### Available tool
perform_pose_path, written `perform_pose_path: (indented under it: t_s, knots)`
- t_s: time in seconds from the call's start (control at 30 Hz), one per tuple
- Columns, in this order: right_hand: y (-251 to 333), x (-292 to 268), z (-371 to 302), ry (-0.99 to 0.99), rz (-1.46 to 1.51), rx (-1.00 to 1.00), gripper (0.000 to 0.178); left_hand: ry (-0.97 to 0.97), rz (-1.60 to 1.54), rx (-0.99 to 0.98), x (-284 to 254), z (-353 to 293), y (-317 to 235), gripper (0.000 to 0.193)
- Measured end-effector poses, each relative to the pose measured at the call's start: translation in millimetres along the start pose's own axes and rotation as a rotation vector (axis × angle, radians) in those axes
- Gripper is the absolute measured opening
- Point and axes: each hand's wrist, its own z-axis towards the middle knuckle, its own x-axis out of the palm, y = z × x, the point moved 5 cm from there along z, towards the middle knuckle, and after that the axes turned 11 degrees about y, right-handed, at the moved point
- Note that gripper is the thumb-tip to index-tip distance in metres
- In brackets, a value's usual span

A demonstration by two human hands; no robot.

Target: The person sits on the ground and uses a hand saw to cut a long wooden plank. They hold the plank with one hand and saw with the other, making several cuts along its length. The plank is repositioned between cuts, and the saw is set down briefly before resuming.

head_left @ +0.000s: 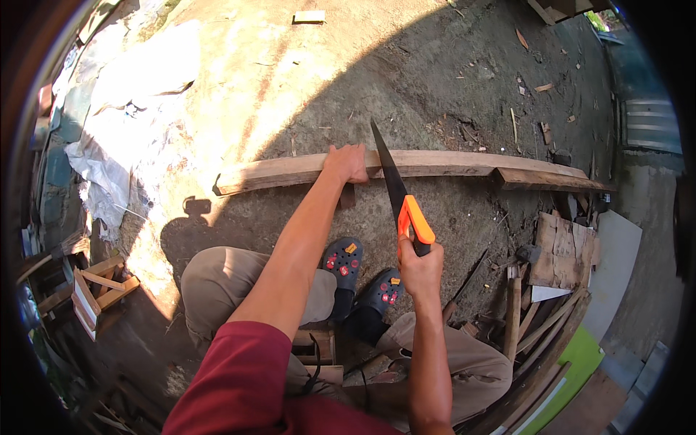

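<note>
A long wooden beam (449, 162) lies crosswise on the ground in front of my feet. My left hand (348, 163) grips over the beam left of its middle, fingers wrapped round its far side. In my right hand (420, 270) is a handsaw (392, 177) with a dark blade and an orange and black handle. The blade points away from me and crosses the beam just right of my left hand, its tip beyond the far edge. Whether the teeth are in the wood cannot be made out. A small wood block (346, 197) shows under the beam by my left hand.
A shorter plank (547, 179) lies against the beam's right end. Scrap boards and sticks (554, 319) pile up at right, beside a green panel (573, 370). At left are a small wooden frame (105, 290) and white sheeting (105, 177). My clog-clad feet (344, 262) stand close behind the beam.
</note>
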Motion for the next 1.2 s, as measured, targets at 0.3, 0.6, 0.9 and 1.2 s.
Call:
perform_pose_path:
  t_s: [0.3,0.6,0.9,1.2]
  knots:
    - [-25,9,-21,-0.055,-0.056,-0.043,0.028,0.036,0.021,0.003,5,-6,-10,0.069]
    - [-42,-13,-118,-0.027,0.012,-0.078,0.008,0.015,0.013,0.009,9,-1,-3,0.066]
    - [-50,-1,-95,-0.045,-0.063,-0.154,0.013,-0.042,0.029,0.009,12,-4,5,0.066]
    - [-23,17,-5,0.009,-0.039,-0.012,0.024,-0.002,0.028,0.014,21,-10,-5,0.072]
